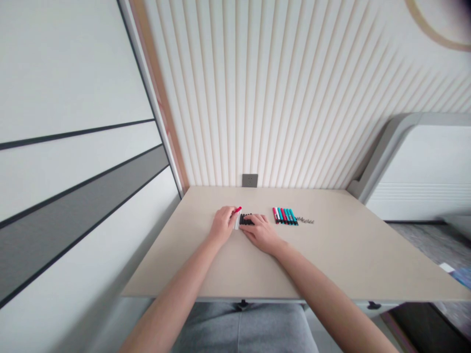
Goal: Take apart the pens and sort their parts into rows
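Live on the bench now: my left hand (222, 224) is pinching a slim red-capped marker (236, 211), tilted, just beside a cluster of black-capped markers (247, 219), my right hand (259, 233) is spread over that cluster, and a row of red and teal markers (284, 215) lies to its right on the pale beige bench (331, 255).

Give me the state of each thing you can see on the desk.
Left bare hand, closed around the marker
White marker with red cap, held, cap on
Right bare hand, resting over the black markers
Black markers, lying together, partly covered
Red, teal and blue markers, lying side by side, untouched
Grey wall socket, nothing plugged in
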`<act>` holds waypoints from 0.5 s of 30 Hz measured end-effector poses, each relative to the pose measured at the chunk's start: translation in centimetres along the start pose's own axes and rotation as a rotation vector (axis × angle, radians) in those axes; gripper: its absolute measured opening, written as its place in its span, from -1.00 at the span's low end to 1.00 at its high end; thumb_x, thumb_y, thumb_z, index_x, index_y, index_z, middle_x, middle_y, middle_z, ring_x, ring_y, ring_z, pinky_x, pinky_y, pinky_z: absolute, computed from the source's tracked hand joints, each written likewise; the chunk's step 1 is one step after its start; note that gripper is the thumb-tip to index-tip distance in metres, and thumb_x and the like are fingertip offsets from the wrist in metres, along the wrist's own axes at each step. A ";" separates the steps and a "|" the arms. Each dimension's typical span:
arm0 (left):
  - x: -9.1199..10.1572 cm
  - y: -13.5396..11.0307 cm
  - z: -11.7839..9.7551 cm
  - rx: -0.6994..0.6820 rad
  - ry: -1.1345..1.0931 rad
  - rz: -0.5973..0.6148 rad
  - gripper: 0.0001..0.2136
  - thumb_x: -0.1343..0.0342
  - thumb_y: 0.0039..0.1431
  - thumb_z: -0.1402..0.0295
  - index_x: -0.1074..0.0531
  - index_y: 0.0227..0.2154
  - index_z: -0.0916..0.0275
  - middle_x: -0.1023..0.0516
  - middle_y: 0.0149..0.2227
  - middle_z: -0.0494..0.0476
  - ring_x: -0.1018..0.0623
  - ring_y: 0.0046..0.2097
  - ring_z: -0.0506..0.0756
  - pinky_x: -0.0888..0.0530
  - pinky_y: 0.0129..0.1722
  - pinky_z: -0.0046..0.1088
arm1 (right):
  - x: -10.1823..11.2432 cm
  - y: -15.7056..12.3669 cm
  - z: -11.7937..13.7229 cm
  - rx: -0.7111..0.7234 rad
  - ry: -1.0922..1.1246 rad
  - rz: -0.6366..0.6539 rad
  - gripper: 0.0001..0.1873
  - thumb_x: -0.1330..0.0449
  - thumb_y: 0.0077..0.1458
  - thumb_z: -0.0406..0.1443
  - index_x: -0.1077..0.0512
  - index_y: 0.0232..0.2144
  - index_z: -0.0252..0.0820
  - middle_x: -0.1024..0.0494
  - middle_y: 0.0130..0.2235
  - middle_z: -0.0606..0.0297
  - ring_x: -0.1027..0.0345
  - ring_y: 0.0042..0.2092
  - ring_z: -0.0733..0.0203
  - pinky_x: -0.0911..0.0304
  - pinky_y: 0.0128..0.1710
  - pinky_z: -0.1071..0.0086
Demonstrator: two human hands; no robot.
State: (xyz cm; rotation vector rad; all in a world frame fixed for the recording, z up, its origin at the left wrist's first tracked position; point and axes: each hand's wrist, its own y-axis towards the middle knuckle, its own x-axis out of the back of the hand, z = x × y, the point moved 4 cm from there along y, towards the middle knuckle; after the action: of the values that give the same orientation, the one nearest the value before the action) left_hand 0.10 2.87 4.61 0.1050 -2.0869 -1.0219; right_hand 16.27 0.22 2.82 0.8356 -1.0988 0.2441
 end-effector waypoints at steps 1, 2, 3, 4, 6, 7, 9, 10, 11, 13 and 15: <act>0.0 0.0 0.0 0.001 -0.001 0.010 -0.80 0.10 0.36 0.28 -0.39 -0.22 0.21 -0.55 -0.26 0.15 -0.52 -0.18 0.11 -0.44 -0.13 -0.31 | 0.0 0.0 0.1 0.010 -0.001 0.006 -0.72 -0.06 0.28 -0.27 -0.53 -0.08 0.04 -0.44 0.03 0.16 -0.22 0.06 0.05 -0.10 0.06 0.10; -0.1 0.0 0.0 0.003 -0.005 0.020 -0.81 0.09 0.36 0.28 -0.40 -0.21 0.21 -0.55 -0.24 0.15 -0.53 -0.17 0.11 -0.44 -0.12 -0.31 | 0.1 0.0 0.1 0.022 -0.001 0.011 -0.72 -0.06 0.28 -0.27 -0.53 -0.08 0.04 -0.44 0.03 0.16 -0.22 0.07 0.05 -0.09 0.06 0.10; -0.1 0.0 0.0 0.005 -0.012 0.029 -0.81 0.09 0.36 0.29 -0.40 -0.19 0.21 -0.56 -0.23 0.14 -0.53 -0.16 0.11 -0.44 -0.11 -0.30 | 0.1 0.0 0.2 0.032 -0.001 0.015 -0.72 -0.06 0.28 -0.28 -0.52 -0.07 0.04 -0.44 0.04 0.15 -0.23 0.07 0.05 -0.09 0.07 0.10; -0.2 -0.1 0.1 0.006 -0.020 0.039 -0.81 0.09 0.36 0.29 -0.41 -0.18 0.20 -0.57 -0.21 0.14 -0.54 -0.15 0.11 -0.44 -0.09 -0.30 | 0.1 0.0 0.2 0.039 -0.002 0.017 -0.71 -0.06 0.27 -0.29 -0.51 -0.05 0.04 -0.43 0.05 0.14 -0.23 0.07 0.05 -0.09 0.07 0.10; -0.3 -0.2 0.1 0.001 -0.040 0.061 -0.81 0.08 0.35 0.30 -0.41 -0.14 0.19 -0.58 -0.18 0.13 -0.54 -0.12 0.11 -0.44 -0.05 -0.28 | 0.0 0.0 0.3 0.046 -0.009 0.023 -0.68 -0.06 0.27 -0.31 -0.48 0.01 0.03 -0.42 0.07 0.13 -0.22 0.09 0.04 -0.08 0.08 0.10; -0.4 -0.2 0.0 -0.006 -0.050 0.071 -0.81 0.07 0.35 0.31 -0.41 -0.13 0.18 -0.58 -0.16 0.12 -0.54 -0.11 0.11 -0.44 -0.04 -0.27 | -0.1 0.1 0.3 0.046 -0.013 0.028 -0.67 -0.06 0.27 -0.32 -0.47 0.02 0.03 -0.41 0.09 0.12 -0.21 0.10 0.04 -0.07 0.08 0.09; -0.4 -0.3 -0.1 -0.024 -0.066 0.083 -0.81 0.07 0.35 0.31 -0.42 -0.11 0.17 -0.58 -0.13 0.12 -0.54 -0.07 0.11 -0.44 -0.01 -0.26 | -0.2 0.1 0.3 0.047 -0.016 0.044 -0.66 -0.06 0.27 -0.32 -0.46 0.03 0.04 -0.40 0.10 0.13 -0.20 0.12 0.04 -0.05 0.10 0.08; -0.4 -0.3 -0.1 -0.034 -0.071 0.086 -0.80 0.07 0.35 0.31 -0.42 -0.10 0.16 -0.58 -0.12 0.12 -0.54 -0.06 0.11 -0.44 -0.01 -0.26 | -0.2 0.1 0.2 0.049 -0.013 0.051 -0.66 -0.06 0.26 -0.31 -0.47 0.02 0.05 -0.40 0.10 0.13 -0.20 0.12 0.04 -0.05 0.10 0.08; -0.4 -0.3 -0.2 -0.041 -0.072 0.087 -0.80 0.07 0.35 0.31 -0.42 -0.10 0.16 -0.58 -0.11 0.12 -0.54 -0.06 0.11 -0.45 -0.01 -0.26 | -0.2 0.1 0.2 0.054 -0.007 0.058 -0.67 -0.07 0.26 -0.32 -0.47 0.01 0.05 -0.40 0.10 0.14 -0.20 0.12 0.04 -0.04 0.11 0.08; -0.4 -0.3 -0.3 -0.048 -0.065 0.086 -0.80 0.07 0.35 0.30 -0.42 -0.10 0.16 -0.58 -0.12 0.12 -0.54 -0.06 0.11 -0.45 -0.01 -0.26 | 0.0 0.0 0.4 0.073 0.009 0.068 -0.67 -0.08 0.24 -0.32 -0.50 -0.02 0.06 -0.41 0.09 0.15 -0.20 0.12 0.05 -0.05 0.10 0.09; -0.3 -0.3 -0.4 -0.043 -0.050 0.083 -0.81 0.07 0.35 0.30 -0.42 -0.12 0.17 -0.58 -0.14 0.12 -0.54 -0.08 0.11 -0.45 -0.02 -0.26 | 0.2 -0.1 0.7 0.106 0.027 0.073 -0.68 -0.07 0.24 -0.33 -0.52 -0.06 0.06 -0.42 0.08 0.16 -0.21 0.11 0.05 -0.06 0.09 0.10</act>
State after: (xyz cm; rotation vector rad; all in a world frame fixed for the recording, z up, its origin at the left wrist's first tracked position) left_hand 0.50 2.59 4.37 -0.0282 -2.0947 -1.0280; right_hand 15.98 -0.39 3.05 0.8845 -1.1000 0.3761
